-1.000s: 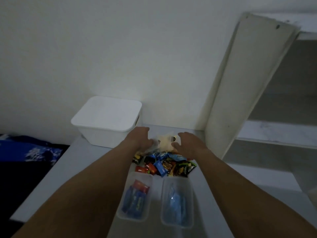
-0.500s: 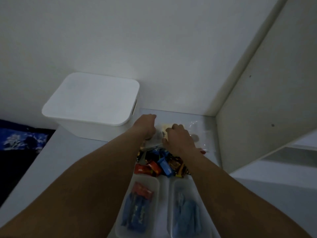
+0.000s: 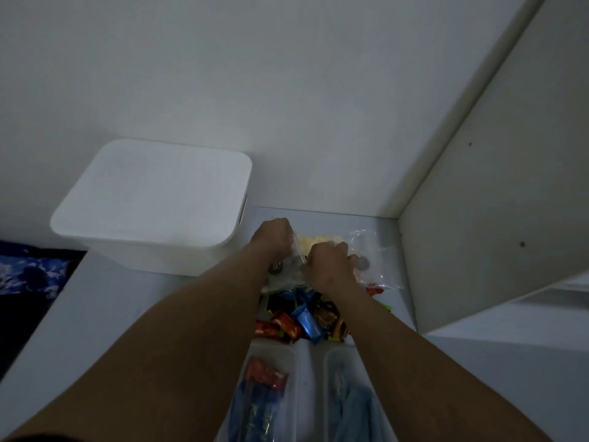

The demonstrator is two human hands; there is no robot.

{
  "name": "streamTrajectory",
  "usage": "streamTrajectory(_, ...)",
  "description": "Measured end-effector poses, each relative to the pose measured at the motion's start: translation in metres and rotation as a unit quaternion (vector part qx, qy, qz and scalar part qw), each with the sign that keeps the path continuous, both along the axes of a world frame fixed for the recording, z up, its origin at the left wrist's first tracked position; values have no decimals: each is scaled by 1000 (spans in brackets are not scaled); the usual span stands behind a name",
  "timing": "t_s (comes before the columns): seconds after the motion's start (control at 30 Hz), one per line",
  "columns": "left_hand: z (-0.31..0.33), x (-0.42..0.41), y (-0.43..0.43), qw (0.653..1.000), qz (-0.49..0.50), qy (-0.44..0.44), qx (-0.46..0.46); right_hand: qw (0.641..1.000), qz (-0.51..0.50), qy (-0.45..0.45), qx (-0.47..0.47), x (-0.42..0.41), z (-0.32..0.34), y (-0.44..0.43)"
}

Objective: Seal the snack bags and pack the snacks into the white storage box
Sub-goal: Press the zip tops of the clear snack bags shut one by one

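A clear snack bag [image 3: 314,244] with pale yellow snacks lies at the back of the table, near the wall. My left hand [image 3: 274,238] pinches its left edge and my right hand [image 3: 328,263] grips its near edge; both hands' fingers are curled on the plastic. A second clear bag [image 3: 371,260] lies just right of my right hand. The white storage box [image 3: 153,199] stands to the left with its lid on. A heap of small wrapped snacks [image 3: 302,320] in red, blue and brown lies below my hands.
Two clear plastic tubs [image 3: 274,352] [image 3: 338,355] with blue packets stand at the near edge, between my forearms. A white cabinet panel [image 3: 497,202] walls off the right side. The grey table [image 3: 127,298] ends at the left, where blue patterned fabric [image 3: 28,272] lies below.
The camera has moved closer and tipped down. Both hands have come closer together on the clear bag of yellow snacks, my right hand shifting left along its near edge.
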State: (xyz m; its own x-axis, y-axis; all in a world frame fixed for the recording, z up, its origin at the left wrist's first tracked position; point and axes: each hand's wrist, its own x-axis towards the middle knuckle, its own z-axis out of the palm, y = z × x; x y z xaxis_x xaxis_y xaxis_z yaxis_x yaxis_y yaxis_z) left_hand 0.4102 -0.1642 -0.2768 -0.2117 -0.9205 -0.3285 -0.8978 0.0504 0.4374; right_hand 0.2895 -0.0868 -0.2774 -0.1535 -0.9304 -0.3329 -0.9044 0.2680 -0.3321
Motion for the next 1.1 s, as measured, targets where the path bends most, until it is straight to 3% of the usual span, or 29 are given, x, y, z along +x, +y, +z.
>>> streamTrajectory(0.37,107,-4,12,999,1,50,-2,974,-89,-201,-57,-29,91,12)
streamTrajectory(0.73,239,-10,34,967,58,249,-11,948,-68,-219,-221,-60,226,16)
streamTrajectory(1.1,295,-6,51,909,62,409,-50,925,-30,-220,-308,-62,294,17)
